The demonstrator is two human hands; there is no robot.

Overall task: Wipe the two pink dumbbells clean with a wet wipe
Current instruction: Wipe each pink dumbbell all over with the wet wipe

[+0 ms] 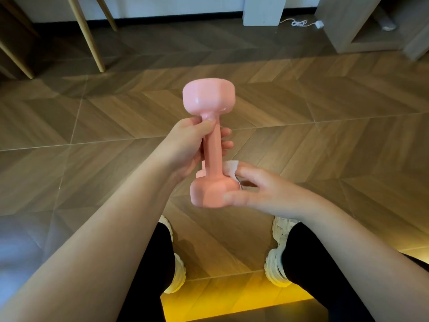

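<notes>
Dumbbell (212,147), pink, upright at frame centre.
The left hand (185,145) gripped its handle; the right hand (262,194) pinched a wet wipe (229,167) against its lower head.

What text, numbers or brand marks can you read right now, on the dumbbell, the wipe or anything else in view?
None can be read.
pink dumbbell: plain pink, no weight mark on the faces in view.
wet wipe: blank white.
white shoes and floor: no lettering shows.
</notes>
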